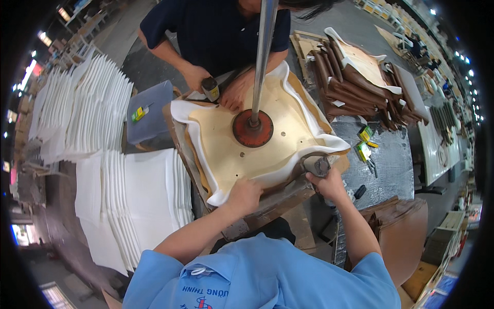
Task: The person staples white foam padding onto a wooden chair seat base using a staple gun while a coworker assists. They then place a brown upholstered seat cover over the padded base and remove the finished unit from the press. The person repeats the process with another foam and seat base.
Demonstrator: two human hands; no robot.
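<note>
A pale wooden seat panel (226, 154) lies underside up on a work stand, with white foam padding (319, 141) and brown cover material (298, 87) turned up round its edges. My left hand (244, 196) is closed on the foam at the panel's near edge. My right hand (327, 181) grips a staple gun (316, 166) against the near right corner. A round red clamp pad (252, 129) on a metal rod (263, 56) presses on the panel's middle. Across from me a co-worker holds another staple gun (210, 89) at the far left edge, the other hand on the padding.
White foam sheets (128, 190) stand stacked at the left, beside a translucent blue box (149, 113). Folded brown covers (350, 82) are piled at the far right. Small yellow-green boxes (364, 151) lie on the right table (391, 170). Brown sheets (399, 237) rest nearer me.
</note>
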